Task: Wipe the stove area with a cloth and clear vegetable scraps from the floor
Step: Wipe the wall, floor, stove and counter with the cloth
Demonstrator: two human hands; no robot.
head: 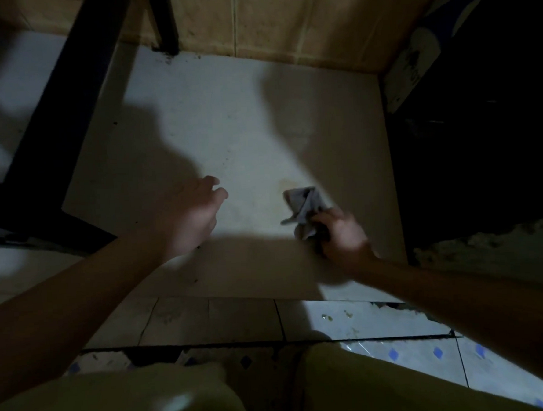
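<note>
Head view, 1 frame, dim light. I logged the following.

1. Right hand (339,236): fingers clamped round a grey cloth (305,203). The cloth stuck out beyond the knuckles, over the right part of a pale slab (243,127). I could not tell whether it touched the slab.
2. Left hand (191,210): fingers loosely spread, gripping nothing, over the slab, left of the cloth and apart from it.
3. Faint brownish stain (286,182) on the slab, just beyond the cloth.
4. Black stand legs (66,90) at far left, and a tan tiled wall (268,21) along the far edge.
5. Small yellowish bits (326,318) on the near tiled floor (398,318), right of centre. They were likely vegetable scraps but too small to be sure.
6. Knees in pale trousers (117,405), nearest of all.

Step in hand, as I judged it: wiping, though no stove showed. The next move called for the cloth pressed flat and drawn across the stain. After that, the free left hand could pinch up the near bits.
</note>
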